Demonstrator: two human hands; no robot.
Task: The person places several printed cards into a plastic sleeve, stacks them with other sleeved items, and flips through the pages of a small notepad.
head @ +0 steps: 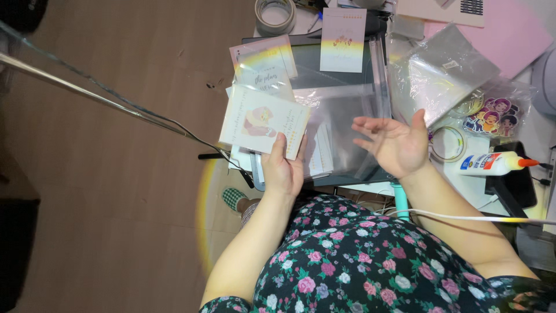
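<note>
My left hand [282, 168] pinches the lower edge of a pale illustrated card [263, 120], held up and tilted over the desk's left edge. Behind it lie more printed cards [263, 61] in a loose stack. My right hand [394, 142] hovers palm up with fingers spread over a stack of clear plastic sleeves [339, 124] on a dark mat [307, 58]. It holds nothing. Another card [343, 39] with a rainbow stripe lies at the mat's far edge.
A white glue bottle [492, 164] with an orange tip lies at right, beside a tape ring [447, 143] and a bag of cartoon stickers [492, 116]. A tape roll [275, 15] sits at the top. A crinkled clear bag [434, 72] and pink paper [509, 32] lie beyond. Brown floor at left.
</note>
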